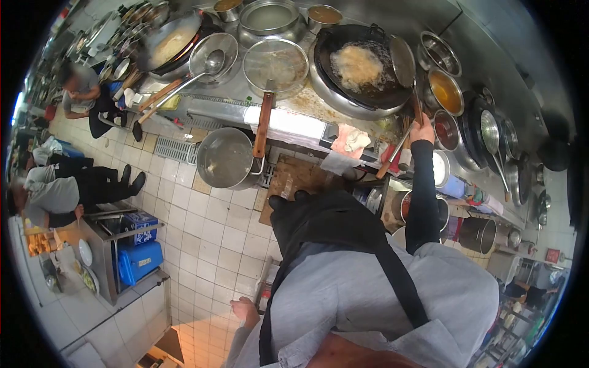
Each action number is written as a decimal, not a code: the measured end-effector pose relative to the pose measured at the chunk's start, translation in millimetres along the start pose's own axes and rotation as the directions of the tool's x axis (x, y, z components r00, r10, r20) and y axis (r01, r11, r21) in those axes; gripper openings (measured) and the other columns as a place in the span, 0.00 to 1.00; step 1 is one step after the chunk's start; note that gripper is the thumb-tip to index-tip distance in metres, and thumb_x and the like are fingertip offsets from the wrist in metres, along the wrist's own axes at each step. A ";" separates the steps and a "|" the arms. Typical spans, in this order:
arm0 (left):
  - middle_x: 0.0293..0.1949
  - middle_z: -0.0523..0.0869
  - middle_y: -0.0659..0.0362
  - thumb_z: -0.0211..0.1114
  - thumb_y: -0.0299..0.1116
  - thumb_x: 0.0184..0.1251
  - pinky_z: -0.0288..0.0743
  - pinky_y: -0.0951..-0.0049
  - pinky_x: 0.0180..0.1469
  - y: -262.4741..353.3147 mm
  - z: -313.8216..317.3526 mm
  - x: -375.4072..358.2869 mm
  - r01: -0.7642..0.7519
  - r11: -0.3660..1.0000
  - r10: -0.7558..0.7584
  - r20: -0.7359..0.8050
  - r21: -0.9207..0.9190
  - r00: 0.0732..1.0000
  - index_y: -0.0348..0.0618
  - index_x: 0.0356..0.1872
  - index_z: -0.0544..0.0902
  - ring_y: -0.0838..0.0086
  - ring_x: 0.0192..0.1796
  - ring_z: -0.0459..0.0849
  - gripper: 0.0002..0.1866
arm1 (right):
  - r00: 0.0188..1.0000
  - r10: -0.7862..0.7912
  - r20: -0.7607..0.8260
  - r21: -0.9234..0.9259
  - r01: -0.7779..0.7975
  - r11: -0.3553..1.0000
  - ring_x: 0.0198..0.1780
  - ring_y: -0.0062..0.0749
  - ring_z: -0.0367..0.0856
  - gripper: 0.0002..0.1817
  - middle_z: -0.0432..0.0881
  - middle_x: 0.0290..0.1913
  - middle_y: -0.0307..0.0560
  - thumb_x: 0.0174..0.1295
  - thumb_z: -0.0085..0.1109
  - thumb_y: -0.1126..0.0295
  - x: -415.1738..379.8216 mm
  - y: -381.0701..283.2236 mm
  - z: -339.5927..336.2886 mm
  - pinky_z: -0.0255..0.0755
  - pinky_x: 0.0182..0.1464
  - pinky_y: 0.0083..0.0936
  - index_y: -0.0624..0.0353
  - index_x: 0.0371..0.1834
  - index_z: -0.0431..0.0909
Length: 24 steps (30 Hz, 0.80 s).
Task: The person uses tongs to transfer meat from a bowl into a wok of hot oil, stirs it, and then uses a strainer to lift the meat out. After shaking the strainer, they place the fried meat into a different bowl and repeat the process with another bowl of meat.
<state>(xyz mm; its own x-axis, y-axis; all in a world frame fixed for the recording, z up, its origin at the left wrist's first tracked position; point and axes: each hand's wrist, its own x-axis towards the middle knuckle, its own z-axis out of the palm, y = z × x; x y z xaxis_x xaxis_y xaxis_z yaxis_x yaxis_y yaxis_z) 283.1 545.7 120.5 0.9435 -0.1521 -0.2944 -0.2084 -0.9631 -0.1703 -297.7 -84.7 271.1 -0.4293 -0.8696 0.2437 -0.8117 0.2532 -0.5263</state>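
My right hand (422, 130) is closed round the wooden handle of a round skimmer (402, 61). The skimmer's head is held over the right side of a black wok (322, 58). Inside the wok, a pale golden batch of food (357, 66) bubbles in hot oil. Just below that hand, a wooden-handled tool (386, 165) leans at the counter edge. Low at my side is my left hand (245, 310), with its fingers loosely apart and nothing visible in it.
A mesh strainer (276, 64) lies across the counter, left of the wok. Below it stands a large metal pot (226, 158). Bowls of orange liquid (446, 92) and red sauce (446, 130) line the right. Two people (55, 193) are at the left, near a steel table (107, 257).
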 end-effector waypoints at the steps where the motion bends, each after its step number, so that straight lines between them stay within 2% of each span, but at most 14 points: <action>1: 0.39 0.88 0.38 0.60 0.38 0.66 0.84 0.49 0.44 2.0 -1.7 -0.5 0.010 1.000 -0.010 -0.003 -0.003 1.000 0.32 0.46 0.75 0.45 0.41 0.90 0.17 | 1.000 0.015 0.014 0.097 -0.016 0.995 0.58 0.53 0.85 0.30 0.86 0.54 0.66 0.65 0.59 0.68 7.9 23.2 11.0 0.75 0.62 0.39 0.57 0.72 0.73; 2: 0.39 0.88 0.38 0.60 0.38 0.66 0.84 0.49 0.44 2.9 -3.4 -0.8 0.020 1.000 -0.020 -0.006 -0.006 1.000 0.32 0.46 0.75 0.45 0.41 0.90 0.17 | 0.999 0.029 0.030 0.193 -0.035 0.981 0.59 0.51 0.85 0.30 0.87 0.54 0.66 0.65 0.60 0.68 12.6 44.7 26.3 0.75 0.63 0.37 0.58 0.72 0.72; 3: 0.39 0.88 0.38 0.60 0.37 0.66 0.84 0.48 0.44 2.2 -3.5 -0.4 0.023 1.000 -0.023 -0.001 -0.009 1.000 0.32 0.45 0.75 0.45 0.41 0.90 0.17 | 0.985 -0.107 -0.135 0.118 0.123 0.985 0.41 0.42 0.89 0.28 0.89 0.45 0.58 0.66 0.61 0.69 11.9 61.8 46.4 0.80 0.44 0.35 0.56 0.71 0.73; 4: 0.39 0.88 0.38 0.60 0.37 0.66 0.84 0.48 0.44 1.1 -2.1 0.9 0.027 1.000 -0.027 0.004 -0.012 1.000 0.32 0.45 0.75 0.45 0.41 0.90 0.17 | 0.989 0.129 0.075 0.371 -0.148 0.917 0.34 0.37 0.83 0.27 0.87 0.40 0.54 0.68 0.61 0.69 10.4 56.9 46.2 0.75 0.36 0.32 0.55 0.71 0.72; 5: 0.39 0.88 0.38 0.60 0.37 0.66 0.84 0.48 0.43 0.3 -0.7 1.8 0.030 0.999 -0.030 0.008 -0.015 1.000 0.32 0.45 0.75 0.45 0.41 0.90 0.17 | 0.897 0.294 0.329 0.530 -0.433 0.729 0.26 0.31 0.78 0.26 0.84 0.36 0.50 0.69 0.60 0.69 6.9 49.5 44.3 0.70 0.27 0.29 0.53 0.71 0.71; 6: 0.39 0.88 0.38 0.60 0.38 0.66 0.84 0.48 0.43 0.3 0.6 1.5 0.038 0.999 -0.038 -0.002 -0.006 0.999 0.32 0.45 0.75 0.45 0.41 0.90 0.17 | 0.725 0.361 0.587 0.570 -0.686 0.453 0.19 0.26 0.73 0.25 0.82 0.31 0.46 0.71 0.59 0.69 1.4 33.2 38.9 0.65 0.19 0.26 0.52 0.71 0.70; 7: 0.39 0.88 0.38 0.60 0.38 0.66 0.84 0.49 0.43 1.0 1.5 1.4 0.045 0.999 -0.045 -0.014 0.003 0.999 0.32 0.45 0.76 0.45 0.41 0.90 0.17 | 0.655 0.373 0.657 0.591 -0.754 0.284 0.15 0.14 0.55 0.20 0.74 0.26 0.38 0.74 0.57 0.69 -7.1 5.5 33.2 0.45 0.14 0.17 0.46 0.67 0.69; 10: 0.39 0.88 0.39 0.60 0.38 0.65 0.84 0.48 0.43 4.9 -1.4 -1.6 0.058 0.998 -0.058 -0.029 0.016 0.998 0.33 0.45 0.76 0.45 0.42 0.90 0.17 | 0.536 0.193 0.822 0.522 -0.844 0.122 0.15 0.14 0.57 0.13 0.74 0.27 0.37 0.74 0.57 0.69 -4.9 9.7 40.4 0.47 0.13 0.16 0.46 0.59 0.71; 11: 0.39 0.88 0.39 0.60 0.38 0.65 0.84 0.48 0.43 5.9 -2.9 -2.3 0.060 0.998 -0.059 -0.028 0.020 0.998 0.33 0.44 0.76 0.45 0.42 0.90 0.17 | 0.525 0.146 0.838 0.515 -0.851 0.107 0.15 0.13 0.56 0.10 0.73 0.27 0.36 0.75 0.56 0.69 -7.1 6.4 38.6 0.46 0.12 0.14 0.46 0.55 0.70; 17: 0.40 0.88 0.40 0.61 0.39 0.65 0.83 0.49 0.45 5.4 -0.1 -0.9 0.066 0.998 -0.066 -0.033 0.013 0.997 0.33 0.45 0.77 0.45 0.43 0.89 0.17 | 0.435 0.007 0.901 0.432 -0.894 -0.114 0.15 0.11 0.55 0.06 0.71 0.28 0.36 0.78 0.53 0.67 -31.6 7.4 24.2 0.48 0.10 0.12 0.48 0.53 0.69; 21: 0.40 0.88 0.40 0.61 0.38 0.65 0.83 0.49 0.46 1.1 1.1 1.2 0.050 0.999 -0.050 -0.006 -0.010 0.999 0.33 0.45 0.77 0.45 0.43 0.89 0.17 | 0.545 0.088 0.834 0.551 -0.833 -0.057 0.14 0.10 0.55 0.04 0.71 0.27 0.36 0.79 0.52 0.67 -53.1 -1.4 0.6 0.47 0.10 0.12 0.49 0.50 0.68; 24: 0.41 0.88 0.40 0.61 0.38 0.65 0.83 0.49 0.46 -0.6 -0.5 1.1 0.039 0.999 -0.039 0.016 -0.015 0.999 0.33 0.45 0.77 0.46 0.43 0.89 0.17 | 0.538 0.115 0.835 0.544 -0.839 -0.017 0.16 0.15 0.57 0.14 0.70 0.27 0.39 0.78 0.52 0.68 -54.6 -1.0 8.0 0.47 0.12 0.15 0.45 0.62 0.64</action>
<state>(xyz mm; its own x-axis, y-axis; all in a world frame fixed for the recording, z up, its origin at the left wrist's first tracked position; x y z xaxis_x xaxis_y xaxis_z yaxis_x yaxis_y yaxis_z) 284.4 546.0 120.7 0.9466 -0.1107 -0.3028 -0.1673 -0.9715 -0.1680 -270.2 -40.9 251.8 0.0059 -0.7928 -0.6095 0.5889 0.4953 -0.6386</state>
